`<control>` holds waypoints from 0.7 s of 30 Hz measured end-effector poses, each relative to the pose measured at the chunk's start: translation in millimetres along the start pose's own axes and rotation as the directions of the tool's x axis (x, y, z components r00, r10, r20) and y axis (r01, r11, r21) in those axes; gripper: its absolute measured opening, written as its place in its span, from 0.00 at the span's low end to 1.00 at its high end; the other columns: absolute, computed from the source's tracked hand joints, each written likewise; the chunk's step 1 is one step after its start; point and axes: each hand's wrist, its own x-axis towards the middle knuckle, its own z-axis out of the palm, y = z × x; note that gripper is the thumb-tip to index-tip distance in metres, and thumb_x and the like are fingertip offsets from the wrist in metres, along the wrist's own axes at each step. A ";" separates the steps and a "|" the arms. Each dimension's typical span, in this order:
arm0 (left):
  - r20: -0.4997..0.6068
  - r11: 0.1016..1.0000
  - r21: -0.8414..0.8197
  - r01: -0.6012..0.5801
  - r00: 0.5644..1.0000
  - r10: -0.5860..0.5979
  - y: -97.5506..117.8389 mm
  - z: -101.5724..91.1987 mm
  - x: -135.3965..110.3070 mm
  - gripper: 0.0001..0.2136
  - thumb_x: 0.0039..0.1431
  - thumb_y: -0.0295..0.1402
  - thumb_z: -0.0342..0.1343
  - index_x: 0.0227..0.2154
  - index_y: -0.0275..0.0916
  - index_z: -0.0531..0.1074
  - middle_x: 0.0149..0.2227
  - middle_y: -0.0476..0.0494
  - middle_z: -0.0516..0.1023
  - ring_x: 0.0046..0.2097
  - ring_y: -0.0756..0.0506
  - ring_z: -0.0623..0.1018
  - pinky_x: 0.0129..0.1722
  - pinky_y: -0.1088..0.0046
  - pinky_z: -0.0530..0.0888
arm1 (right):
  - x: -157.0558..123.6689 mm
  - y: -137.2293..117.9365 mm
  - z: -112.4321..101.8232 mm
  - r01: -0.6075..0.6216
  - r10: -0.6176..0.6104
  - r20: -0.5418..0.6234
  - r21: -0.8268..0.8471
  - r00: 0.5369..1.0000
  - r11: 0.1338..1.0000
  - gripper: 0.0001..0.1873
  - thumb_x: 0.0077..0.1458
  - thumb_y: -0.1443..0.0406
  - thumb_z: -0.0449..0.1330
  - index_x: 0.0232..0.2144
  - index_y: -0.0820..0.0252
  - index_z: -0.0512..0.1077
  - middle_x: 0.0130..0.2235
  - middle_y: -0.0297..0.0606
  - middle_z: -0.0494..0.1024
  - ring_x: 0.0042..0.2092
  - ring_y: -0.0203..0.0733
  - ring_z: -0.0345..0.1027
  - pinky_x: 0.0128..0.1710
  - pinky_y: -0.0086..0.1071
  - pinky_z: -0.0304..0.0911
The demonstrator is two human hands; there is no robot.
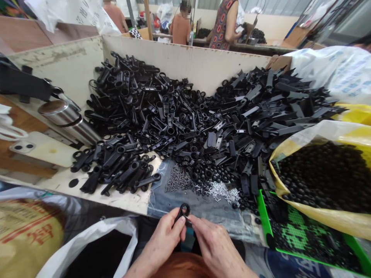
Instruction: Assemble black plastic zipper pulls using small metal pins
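Close to my body, at the bench's front edge, my left hand (166,233) grips a black plastic part with a ring-shaped end (184,209). The ring sticks up past the fingers, and the palm hides the rest. My right hand (213,239) meets it from the right, thumb and fingers pressed together at the part's side. Whatever those fingertips pinch is too small and covered to name. Just beyond both hands lie a heap of small dark grey screws or pins (179,178) and a scatter of shiny silver pins (223,192).
Black ring-ended parts (124,170) lie at left, near a phone (46,148) and a steel flask (68,119). Behind are big piles of black parts (168,112). On the right stand a bag of black beads (324,173) and a green tray (265,216). Other people work beyond the partition.
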 end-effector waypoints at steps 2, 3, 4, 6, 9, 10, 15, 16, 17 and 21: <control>-0.006 1.000 -0.018 -0.006 1.000 0.006 -0.5 0.4 0.2 0.21 0.65 0.54 0.50 0.31 0.39 0.67 0.21 0.55 0.66 0.19 0.54 0.56 0.20 0.77 0.54 | -0.8 1.1 0.5 -0.001 0.001 -0.010 -0.003 1.000 1.000 0.25 0.64 0.74 0.47 0.58 0.58 0.71 0.43 0.44 0.83 0.43 0.46 0.80 0.44 0.32 0.72; -0.015 1.000 -0.030 -0.009 1.000 0.008 -1.2 0.5 0.3 0.21 0.65 0.54 0.50 0.32 0.39 0.68 0.21 0.55 0.66 0.19 0.54 0.57 0.20 0.77 0.54 | -1.2 1.7 0.7 -0.003 0.003 -0.015 -0.006 1.000 1.000 0.25 0.64 0.74 0.47 0.59 0.57 0.71 0.43 0.43 0.83 0.42 0.45 0.80 0.43 0.32 0.72; -0.025 0.999 -0.044 -0.011 1.000 0.010 -2.0 0.6 0.5 0.21 0.65 0.54 0.51 0.33 0.39 0.70 0.21 0.55 0.67 0.20 0.54 0.58 0.20 0.77 0.55 | -1.6 2.2 0.9 -0.004 0.004 -0.019 -0.009 1.000 1.000 0.25 0.64 0.74 0.47 0.59 0.57 0.70 0.42 0.43 0.83 0.41 0.45 0.80 0.42 0.31 0.71; -0.041 0.997 -0.073 -0.011 0.999 0.008 -3.8 0.9 0.8 0.20 0.64 0.53 0.53 0.34 0.38 0.72 0.21 0.54 0.68 0.20 0.53 0.59 0.21 0.77 0.56 | -2.0 3.1 1.3 -0.006 0.005 -0.029 -0.019 1.000 1.000 0.25 0.65 0.73 0.48 0.59 0.56 0.70 0.41 0.42 0.83 0.40 0.44 0.80 0.41 0.30 0.71; -0.045 0.994 -0.113 -0.004 0.999 -0.001 -5.4 0.9 1.2 0.19 0.63 0.52 0.55 0.34 0.38 0.72 0.20 0.54 0.68 0.20 0.53 0.59 0.21 0.77 0.55 | -2.0 4.3 2.2 0.002 -0.003 -0.033 -0.041 0.999 0.999 0.25 0.65 0.73 0.48 0.59 0.56 0.70 0.39 0.41 0.83 0.39 0.43 0.80 0.39 0.29 0.70; -0.043 0.993 -0.121 -0.002 0.999 -0.003 -5.5 0.8 1.2 0.19 0.63 0.51 0.55 0.33 0.38 0.72 0.20 0.54 0.68 0.20 0.53 0.59 0.20 0.77 0.55 | -1.7 4.5 2.4 0.005 -0.007 -0.034 -0.048 0.999 0.999 0.25 0.65 0.73 0.48 0.59 0.56 0.70 0.39 0.41 0.83 0.39 0.43 0.79 0.39 0.29 0.70; -0.040 0.992 -0.122 0.009 0.999 -0.014 -5.4 0.7 1.2 0.18 0.63 0.51 0.56 0.32 0.39 0.71 0.20 0.55 0.68 0.19 0.54 0.58 0.19 0.77 0.54 | 0.7 1.5 0.2 -0.018 0.019 0.007 -0.104 1.000 0.994 0.26 0.63 0.75 0.48 0.59 0.58 0.70 0.39 0.42 0.83 0.38 0.44 0.80 0.37 0.29 0.69; -0.040 0.992 -0.125 0.014 0.999 -0.019 -5.3 0.9 1.4 0.18 0.63 0.51 0.56 0.32 0.39 0.71 0.20 0.55 0.68 0.19 0.54 0.58 0.19 0.77 0.53 | 1.5 0.2 -0.9 -0.030 0.034 0.032 -0.129 0.999 0.991 0.26 0.63 0.75 0.48 0.59 0.59 0.70 0.39 0.42 0.83 0.38 0.45 0.80 0.37 0.30 0.69; -0.042 0.991 -0.130 0.018 0.999 -0.024 -5.3 1.4 1.6 0.18 0.63 0.51 0.56 0.32 0.39 0.70 0.20 0.55 0.68 0.18 0.54 0.57 0.18 0.77 0.52 | 2.2 -1.2 -1.9 -0.040 0.049 0.055 -0.158 0.997 0.987 0.26 0.62 0.75 0.48 0.59 0.59 0.70 0.39 0.43 0.83 0.38 0.46 0.81 0.36 0.31 0.69; -0.067 0.985 -0.170 0.031 0.997 -0.043 -5.4 4.4 2.6 0.19 0.61 0.52 0.57 0.32 0.40 0.69 0.19 0.56 0.67 0.18 0.55 0.56 0.17 0.78 0.49 | 5.4 -6.0 -4.4 -0.057 0.088 0.108 -0.266 0.990 0.962 0.27 0.59 0.76 0.50 0.59 0.60 0.69 0.39 0.43 0.83 0.36 0.47 0.81 0.33 0.31 0.67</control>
